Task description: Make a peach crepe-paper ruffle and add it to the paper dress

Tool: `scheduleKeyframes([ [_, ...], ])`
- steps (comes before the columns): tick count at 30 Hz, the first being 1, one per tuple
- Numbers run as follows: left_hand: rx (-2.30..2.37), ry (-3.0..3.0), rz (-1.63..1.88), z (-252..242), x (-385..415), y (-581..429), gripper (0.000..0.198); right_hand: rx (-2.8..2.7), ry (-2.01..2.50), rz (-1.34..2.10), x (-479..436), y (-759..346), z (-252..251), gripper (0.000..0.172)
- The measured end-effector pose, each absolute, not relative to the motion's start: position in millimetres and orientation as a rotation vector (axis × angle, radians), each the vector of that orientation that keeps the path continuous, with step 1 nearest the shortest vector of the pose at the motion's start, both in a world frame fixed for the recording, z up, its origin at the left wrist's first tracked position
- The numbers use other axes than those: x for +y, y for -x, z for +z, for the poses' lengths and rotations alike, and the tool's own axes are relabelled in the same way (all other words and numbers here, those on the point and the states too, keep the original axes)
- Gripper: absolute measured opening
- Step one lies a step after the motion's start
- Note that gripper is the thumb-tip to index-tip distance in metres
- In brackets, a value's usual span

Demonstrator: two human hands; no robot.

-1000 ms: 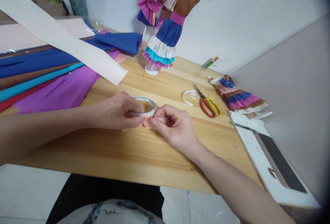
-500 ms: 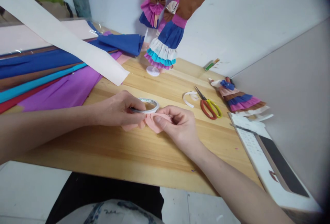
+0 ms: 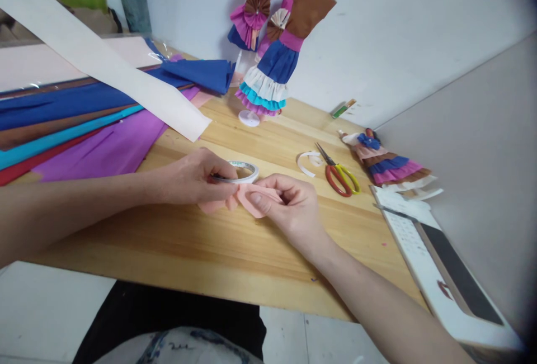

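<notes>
Between my two hands is a piece of pink crepe paper (image 3: 252,199), folded or gathered, with some of it showing below the left fingers. My left hand (image 3: 197,176) is closed on the paper's left part, thumb against fingers. My right hand (image 3: 291,202) pinches its right end, thumb on top. A roll of white tape (image 3: 252,173) lies just behind the left fingertips, partly covered by them; whether they touch it I cannot tell. Scissors with red and yellow handles (image 3: 339,176) rest to the right, beside a curled white strip (image 3: 305,165).
Coloured paper sheets (image 3: 104,149) and a long white strip (image 3: 109,62) cover the back left. A small paper dress on a stand (image 3: 274,59) rises at the back. Another ruffled paper dress (image 3: 390,162) lies right, near a white board (image 3: 403,230). A green tube (image 3: 344,108) sits by the wall.
Both hands keep their grip on the pink paper, and its right fold looks slightly shifted. The camera view has tilted a little; nothing else has visibly moved.
</notes>
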State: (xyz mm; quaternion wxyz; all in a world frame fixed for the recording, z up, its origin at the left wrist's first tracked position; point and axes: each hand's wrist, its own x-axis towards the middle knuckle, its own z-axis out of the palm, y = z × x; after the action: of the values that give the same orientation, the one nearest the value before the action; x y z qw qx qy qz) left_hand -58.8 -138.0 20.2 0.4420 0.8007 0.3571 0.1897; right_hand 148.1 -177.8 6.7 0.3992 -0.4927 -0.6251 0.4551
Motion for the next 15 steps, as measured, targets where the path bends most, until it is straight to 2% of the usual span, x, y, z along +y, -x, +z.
scheduleKeyframes([
  [9, 0.873, -2.041, 0.497, 19.6, -138.8, 57.2, 0.034, -1.593, 1.143, 1.141, -180.0, -146.1, 4.0, 0.013],
  [15, 0.835, -2.045, 0.509, 17.0, -138.1, 58.2, 0.034, -1.591, 1.160, 1.152, -180.7, -147.0, 4.9, 0.018],
])
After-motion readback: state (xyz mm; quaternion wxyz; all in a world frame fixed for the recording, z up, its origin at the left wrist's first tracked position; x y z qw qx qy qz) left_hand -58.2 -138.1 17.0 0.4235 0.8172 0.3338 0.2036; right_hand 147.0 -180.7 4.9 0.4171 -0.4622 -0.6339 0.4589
